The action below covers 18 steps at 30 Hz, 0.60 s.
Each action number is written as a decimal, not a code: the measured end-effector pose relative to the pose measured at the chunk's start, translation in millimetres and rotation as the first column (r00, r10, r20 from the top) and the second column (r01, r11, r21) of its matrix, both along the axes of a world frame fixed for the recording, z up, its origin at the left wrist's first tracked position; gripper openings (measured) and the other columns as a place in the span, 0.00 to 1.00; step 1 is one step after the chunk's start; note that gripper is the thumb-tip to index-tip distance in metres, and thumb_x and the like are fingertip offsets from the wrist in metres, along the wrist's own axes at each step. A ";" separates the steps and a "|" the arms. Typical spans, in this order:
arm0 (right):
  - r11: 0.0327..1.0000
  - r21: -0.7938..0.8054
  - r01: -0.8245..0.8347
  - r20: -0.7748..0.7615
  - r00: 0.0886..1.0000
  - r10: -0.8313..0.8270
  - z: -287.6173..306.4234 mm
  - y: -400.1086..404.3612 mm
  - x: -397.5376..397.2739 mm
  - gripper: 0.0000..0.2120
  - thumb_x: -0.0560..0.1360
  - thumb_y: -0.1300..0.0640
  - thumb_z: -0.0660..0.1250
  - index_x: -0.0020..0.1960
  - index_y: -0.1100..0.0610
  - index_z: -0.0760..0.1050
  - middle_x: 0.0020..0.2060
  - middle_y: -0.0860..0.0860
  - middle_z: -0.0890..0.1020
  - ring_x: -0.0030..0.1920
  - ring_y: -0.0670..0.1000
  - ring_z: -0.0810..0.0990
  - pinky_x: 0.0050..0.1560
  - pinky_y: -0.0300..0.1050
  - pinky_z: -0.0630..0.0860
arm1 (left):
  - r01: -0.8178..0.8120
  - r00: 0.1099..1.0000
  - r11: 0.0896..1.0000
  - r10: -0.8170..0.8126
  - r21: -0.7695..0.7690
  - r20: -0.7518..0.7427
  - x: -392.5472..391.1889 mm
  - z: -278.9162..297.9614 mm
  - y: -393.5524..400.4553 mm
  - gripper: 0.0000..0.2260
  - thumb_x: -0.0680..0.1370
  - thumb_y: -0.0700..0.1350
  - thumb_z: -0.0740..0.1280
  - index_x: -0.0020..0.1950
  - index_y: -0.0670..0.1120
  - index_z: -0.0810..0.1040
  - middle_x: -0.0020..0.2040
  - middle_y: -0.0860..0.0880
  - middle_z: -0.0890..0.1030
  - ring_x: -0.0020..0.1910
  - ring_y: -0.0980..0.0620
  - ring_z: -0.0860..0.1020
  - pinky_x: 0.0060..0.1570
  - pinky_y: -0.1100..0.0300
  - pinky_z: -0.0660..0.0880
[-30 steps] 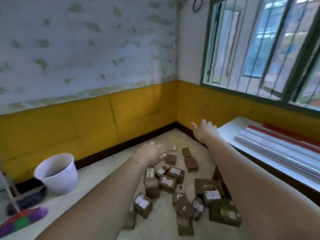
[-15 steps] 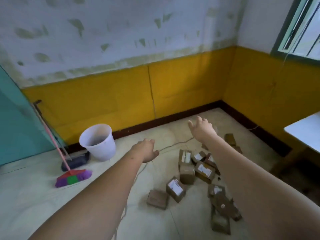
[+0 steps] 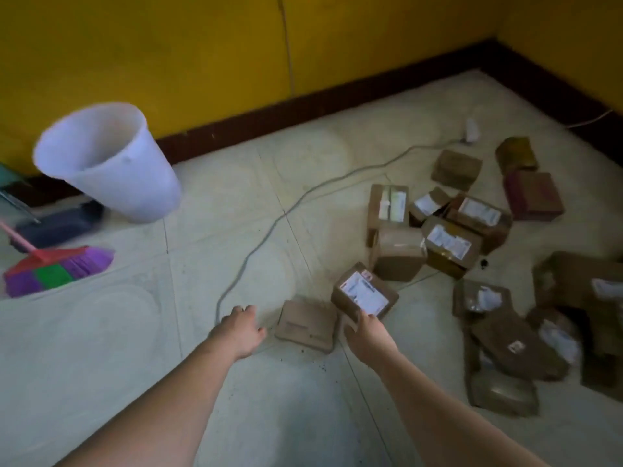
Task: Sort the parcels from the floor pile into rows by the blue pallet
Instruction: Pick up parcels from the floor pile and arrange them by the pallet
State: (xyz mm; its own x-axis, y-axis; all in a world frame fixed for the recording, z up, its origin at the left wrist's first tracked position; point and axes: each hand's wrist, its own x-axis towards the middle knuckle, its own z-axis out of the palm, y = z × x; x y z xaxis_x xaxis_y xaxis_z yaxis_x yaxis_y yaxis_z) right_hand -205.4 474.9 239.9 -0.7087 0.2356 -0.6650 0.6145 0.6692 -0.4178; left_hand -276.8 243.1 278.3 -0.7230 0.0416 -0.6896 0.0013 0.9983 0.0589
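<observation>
Several brown cardboard parcels lie in a loose pile point(image 3: 451, 237) on the pale tiled floor at the right. Nearest to me, a small parcel with a white label point(image 3: 364, 293) sits tilted. My right hand point(image 3: 365, 335) is on its near edge, thumb at its left side and fingers on its top. Left of it lies a flat plain parcel point(image 3: 306, 326). My left hand point(image 3: 241, 330) hovers just left of that flat parcel, fingers apart, holding nothing. No blue pallet is in view.
A white bucket point(image 3: 111, 163) stands at the left by the yellow wall. Below it are a dark dustpan point(image 3: 57, 225) and a purple and green broom head point(image 3: 57, 271). A grey cable point(image 3: 269, 230) runs across the floor to a plug point(image 3: 472, 129).
The view has tipped down and closed in on the floor. Both hands dropped from mid-air to the nearest parcels, and the right hand has come onto the labelled one.
</observation>
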 end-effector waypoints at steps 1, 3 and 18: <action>1.000 -0.020 0.024 0.034 0.999 -0.023 -55.4 -3.1 -6.8 0.18 0.80 0.53 0.59 0.68 0.59 0.68 0.62 0.57 0.75 0.59 0.58 0.76 0.60 0.51 0.75 | -0.011 1.000 1.000 0.011 0.006 0.011 -8.4 -53.5 -2.8 0.25 0.80 0.54 0.59 0.73 0.43 0.64 0.69 0.39 0.69 0.67 0.40 0.72 0.63 0.51 0.71; 0.993 -0.064 0.099 0.087 0.992 -0.093 -149.3 -8.1 -25.2 0.17 0.79 0.55 0.60 0.67 0.59 0.67 0.60 0.57 0.75 0.56 0.56 0.77 0.57 0.50 0.78 | -0.065 0.998 0.997 0.065 0.040 0.005 -26.2 -148.4 -0.3 0.24 0.80 0.54 0.60 0.71 0.41 0.66 0.69 0.39 0.69 0.66 0.40 0.72 0.60 0.54 0.71; 0.499 -0.346 0.794 0.151 0.572 -0.806 26.8 8.4 -15.3 0.39 0.75 0.33 0.60 0.74 0.61 0.64 0.70 0.58 0.71 0.70 0.60 0.70 0.70 0.52 0.67 | -0.812 0.584 0.506 0.704 0.291 0.405 -22.8 1.9 75.8 0.37 0.70 0.74 0.58 0.63 0.46 0.72 0.56 0.42 0.78 0.48 0.41 0.79 0.41 0.44 0.81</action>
